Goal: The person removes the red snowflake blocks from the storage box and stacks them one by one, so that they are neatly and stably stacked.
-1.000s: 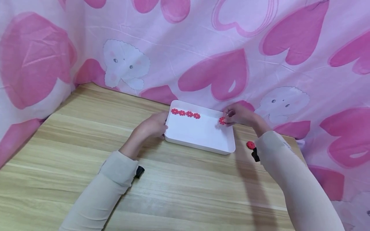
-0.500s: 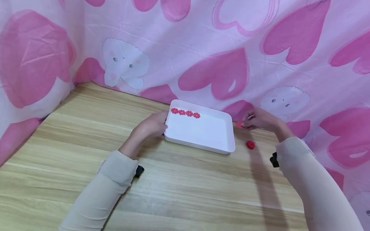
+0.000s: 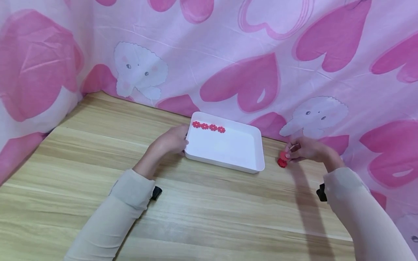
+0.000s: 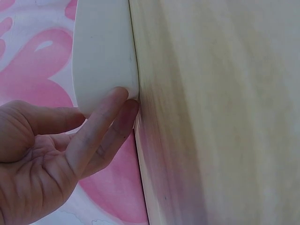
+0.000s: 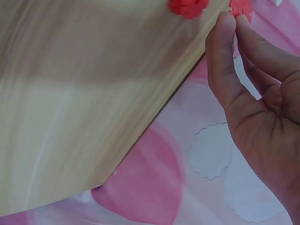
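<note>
A small red flower-shaped piece [image 5: 241,8] is pinched between thumb and forefinger of the right hand [image 3: 305,149], held low over the desk [image 3: 202,214] just right of the white tray [image 3: 258,152]. Directly beside the fingers [image 5: 224,33] lies a second red piece [image 3: 282,162], flat on the desk and apart from the tray. In the tray, four red flower pieces [image 3: 209,127] form a touching row along the far wall, starting at the left corner; the remainder of the tray floor is bare. The left hand [image 3: 169,142] rests against the tray's left wall with straight, relaxed fingers [image 4: 101,119] pressing the rim, grasping nothing. A pink heart-printed cloth [image 3: 248,65] hangs behind and beside the desk, whose right edge lies close to the right hand.

Risks, as judged: the pinch covers only a small part of a thin piece, so a slight loosening could drop it onto the desk or past the nearby edge onto the cloth. A careless sweep of the right hand could also knock the loose piece away. Should the left hand push harder, the tray could slide and disturb the row.
</note>
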